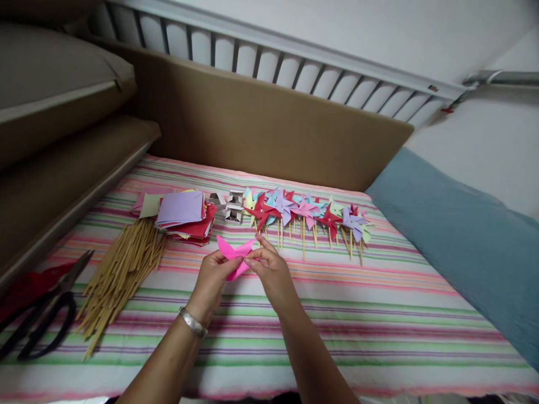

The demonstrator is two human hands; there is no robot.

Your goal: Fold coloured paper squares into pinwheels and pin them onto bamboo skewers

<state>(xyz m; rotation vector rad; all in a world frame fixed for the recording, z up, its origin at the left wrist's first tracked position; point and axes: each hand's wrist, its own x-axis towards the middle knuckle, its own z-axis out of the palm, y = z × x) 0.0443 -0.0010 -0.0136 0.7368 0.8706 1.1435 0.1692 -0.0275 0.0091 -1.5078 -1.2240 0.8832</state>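
A pink paper piece, cut and partly folded into points, is held above the striped sheet between both hands. My left hand, with a silver bangle at the wrist, pinches its left side with closed fingers. My right hand pinches the middle of the paper, fingers pressed together. Just beyond the hands lies a row of finished paper pinwheels on wooden sticks.
A stack of coloured paper squares and a heap of wooden sticks lie to the left. Black scissors rest at the far left. Small white boxes sit behind. A brown board backs the striped sheet; a blue cloth lies right.
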